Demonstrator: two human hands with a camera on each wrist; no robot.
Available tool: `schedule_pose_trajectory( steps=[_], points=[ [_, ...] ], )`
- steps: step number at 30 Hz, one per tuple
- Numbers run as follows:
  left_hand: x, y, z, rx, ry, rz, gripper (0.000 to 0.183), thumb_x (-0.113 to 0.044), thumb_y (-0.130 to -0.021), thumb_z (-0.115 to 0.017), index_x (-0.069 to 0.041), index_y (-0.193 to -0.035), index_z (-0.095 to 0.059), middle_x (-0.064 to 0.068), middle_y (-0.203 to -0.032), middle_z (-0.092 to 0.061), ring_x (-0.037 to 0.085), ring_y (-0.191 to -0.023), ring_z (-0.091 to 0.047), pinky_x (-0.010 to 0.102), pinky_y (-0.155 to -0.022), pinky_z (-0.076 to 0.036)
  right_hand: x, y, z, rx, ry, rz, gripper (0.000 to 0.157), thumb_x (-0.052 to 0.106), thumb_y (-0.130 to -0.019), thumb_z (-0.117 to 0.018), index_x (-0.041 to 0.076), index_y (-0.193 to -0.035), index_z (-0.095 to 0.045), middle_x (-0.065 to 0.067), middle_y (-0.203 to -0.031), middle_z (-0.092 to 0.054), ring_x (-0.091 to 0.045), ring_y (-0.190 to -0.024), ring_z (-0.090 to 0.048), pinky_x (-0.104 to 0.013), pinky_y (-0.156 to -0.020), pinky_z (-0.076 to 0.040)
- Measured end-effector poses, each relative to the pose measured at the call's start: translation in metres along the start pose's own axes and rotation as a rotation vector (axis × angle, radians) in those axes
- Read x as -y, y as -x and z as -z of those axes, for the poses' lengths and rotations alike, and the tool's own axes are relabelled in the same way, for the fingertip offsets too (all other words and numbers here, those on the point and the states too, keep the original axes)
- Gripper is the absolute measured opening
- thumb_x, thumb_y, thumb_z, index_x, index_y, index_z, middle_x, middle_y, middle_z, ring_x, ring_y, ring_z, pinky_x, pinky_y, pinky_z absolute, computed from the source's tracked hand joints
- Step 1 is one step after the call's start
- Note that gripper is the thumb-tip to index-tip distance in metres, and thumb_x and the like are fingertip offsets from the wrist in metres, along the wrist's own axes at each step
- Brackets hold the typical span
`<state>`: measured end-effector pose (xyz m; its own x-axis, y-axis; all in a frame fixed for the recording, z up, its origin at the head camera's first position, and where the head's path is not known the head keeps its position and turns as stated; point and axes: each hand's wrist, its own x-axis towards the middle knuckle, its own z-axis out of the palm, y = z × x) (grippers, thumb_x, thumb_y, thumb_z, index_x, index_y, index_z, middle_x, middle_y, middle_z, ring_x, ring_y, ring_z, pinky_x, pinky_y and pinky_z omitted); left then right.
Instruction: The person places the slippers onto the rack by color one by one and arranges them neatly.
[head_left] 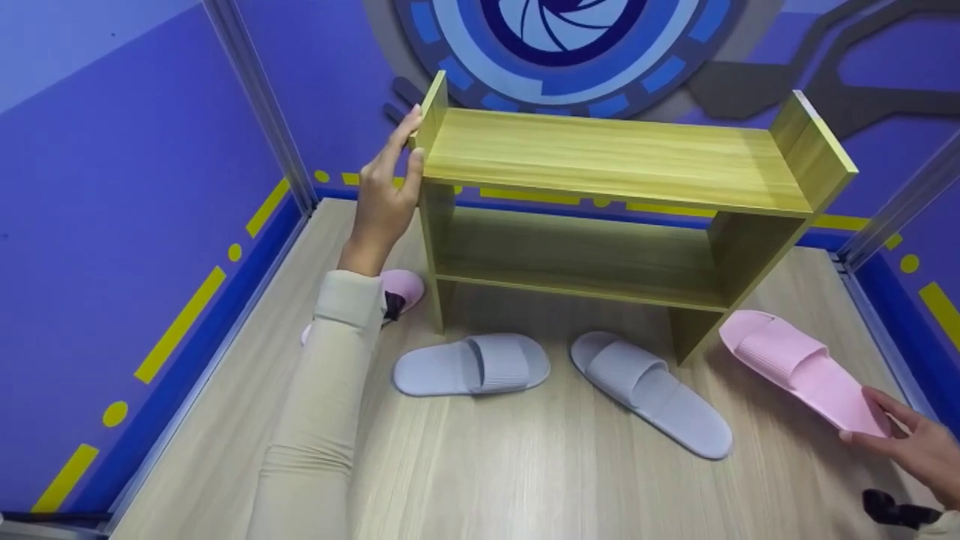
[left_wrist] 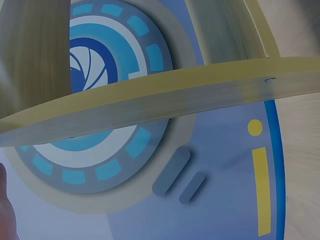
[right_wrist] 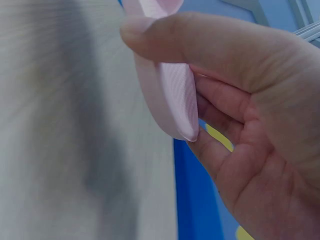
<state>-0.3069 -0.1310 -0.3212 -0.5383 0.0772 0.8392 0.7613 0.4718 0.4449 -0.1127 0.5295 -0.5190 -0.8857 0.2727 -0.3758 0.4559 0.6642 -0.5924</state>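
A small two-tier wooden shelf [head_left: 600, 154] stands upright, its side panels rising above the top board. My left hand [head_left: 390, 187] rests with fairly straight fingers against the left side panel [head_left: 433, 112]; only a bit of that hand shows at the edge of the left wrist view. At the right, my right hand [head_left: 915, 442] pinches the heel end of a pink slipper [head_left: 806, 364] between thumb and fingers. The slipper's toe points toward the shelf's right leg, and its heel is tilted up. In the right wrist view the thumb [right_wrist: 160, 40] lies across the slipper's heel part [right_wrist: 172, 100].
Two grey slippers lie on the wood-grain floor before the shelf, one at the left [head_left: 495, 364] and one at the right [head_left: 652, 394]. Another pink slipper [head_left: 405, 287] is partly hidden by my left forearm. Blue patterned walls [head_left: 150, 225] enclose the back and sides.
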Motion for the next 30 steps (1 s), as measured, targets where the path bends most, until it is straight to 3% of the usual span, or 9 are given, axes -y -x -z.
schedule_pose_trajectory(
  steps=[3,6,8,13,20,24,25,28,30],
  points=[
    [0.000,0.000,0.000,-0.004,-0.004,-0.010,0.037,-0.012,-0.100,-0.050,-0.003,-0.136,-0.052,0.008,-0.144,-0.051,0.014,-0.134,-0.046,0.025,-0.112,-0.035,-0.005,0.004,0.005,-0.045,-0.013,0.076,0.105,0.046,-0.085,-0.069,-0.001,-0.151,-0.002,-0.029,-0.154,0.006,-0.042,-0.143,0.006,-0.033,-0.117,-0.014],
    [0.000,0.000,-0.001,-0.007,-0.006,-0.017,0.037,-0.011,-0.099,-0.050,-0.003,-0.135,-0.052,0.009,-0.144,-0.051,0.014,-0.134,-0.046,0.025,-0.112,-0.035,-0.011,0.007,0.007,-0.082,-0.003,0.176,0.099,0.039,-0.088,-0.069,-0.003,-0.151,-0.006,-0.025,-0.156,0.003,-0.022,-0.147,0.012,-0.003,-0.106,-0.004],
    [0.001,0.000,-0.001,-0.008,-0.004,-0.018,0.037,-0.011,-0.099,-0.050,-0.003,-0.136,-0.052,0.009,-0.144,-0.051,0.014,-0.134,-0.046,0.025,-0.112,-0.035,-0.014,0.009,0.008,-0.095,0.005,0.216,0.096,0.036,-0.088,-0.069,-0.004,-0.151,-0.008,-0.024,-0.156,0.002,-0.009,-0.146,0.013,0.005,-0.097,-0.004],
    [0.000,0.000,-0.001,-0.003,-0.002,-0.010,0.037,-0.012,-0.100,-0.050,-0.003,-0.136,-0.051,0.009,-0.144,-0.051,0.013,-0.134,-0.045,0.025,-0.112,-0.035,-0.016,0.011,0.012,-0.080,0.020,0.236,0.095,0.032,-0.087,-0.071,-0.003,-0.151,-0.010,-0.025,-0.157,-0.001,0.009,-0.140,0.008,0.007,-0.095,-0.008],
    [-0.001,-0.001,-0.001,0.002,-0.001,-0.002,0.037,-0.012,-0.100,-0.050,-0.003,-0.136,-0.052,0.008,-0.144,-0.051,0.013,-0.134,-0.046,0.025,-0.112,-0.035,-0.008,0.016,0.018,-0.023,0.078,0.259,0.098,0.037,-0.088,-0.069,-0.004,-0.151,-0.007,-0.032,-0.154,0.001,-0.022,-0.146,0.015,-0.001,-0.101,-0.002],
    [-0.001,0.000,-0.001,-0.003,0.003,0.000,0.037,-0.012,-0.100,-0.050,-0.004,-0.136,-0.052,0.008,-0.144,-0.051,0.014,-0.134,-0.046,0.025,-0.112,-0.035,-0.004,0.018,0.021,-0.005,0.094,0.274,0.097,0.035,-0.087,-0.070,-0.002,-0.152,-0.007,-0.026,-0.157,0.003,0.006,-0.140,0.016,-0.012,-0.107,-0.005],
    [-0.001,0.000,-0.001,-0.006,0.005,-0.001,0.037,-0.011,-0.099,-0.051,-0.004,-0.136,-0.052,0.008,-0.144,-0.051,0.014,-0.134,-0.046,0.025,-0.112,-0.036,-0.002,0.019,0.023,0.003,0.099,0.281,0.098,0.035,-0.087,-0.070,-0.003,-0.152,-0.007,-0.026,-0.157,0.003,0.005,-0.140,0.017,-0.015,-0.107,-0.006],
    [-0.001,0.000,0.000,-0.013,0.010,-0.006,0.037,-0.010,-0.099,-0.051,-0.004,-0.135,-0.053,0.008,-0.143,-0.051,0.014,-0.134,-0.046,0.025,-0.112,-0.036,0.000,0.020,0.025,0.001,0.092,0.313,0.095,0.030,-0.086,-0.072,-0.001,-0.152,-0.011,0.006,-0.162,-0.003,0.027,-0.126,0.006,-0.005,-0.105,-0.010],
    [-0.002,0.000,0.000,-0.017,0.013,-0.009,0.036,-0.010,-0.099,-0.051,-0.003,-0.135,-0.053,0.008,-0.143,-0.052,0.015,-0.134,-0.046,0.025,-0.112,-0.035,0.000,0.021,0.026,-0.006,0.067,0.346,0.093,0.025,-0.085,-0.073,0.001,-0.153,-0.014,0.032,-0.150,-0.013,0.035,-0.115,-0.004,0.003,-0.100,-0.014]
  ],
)
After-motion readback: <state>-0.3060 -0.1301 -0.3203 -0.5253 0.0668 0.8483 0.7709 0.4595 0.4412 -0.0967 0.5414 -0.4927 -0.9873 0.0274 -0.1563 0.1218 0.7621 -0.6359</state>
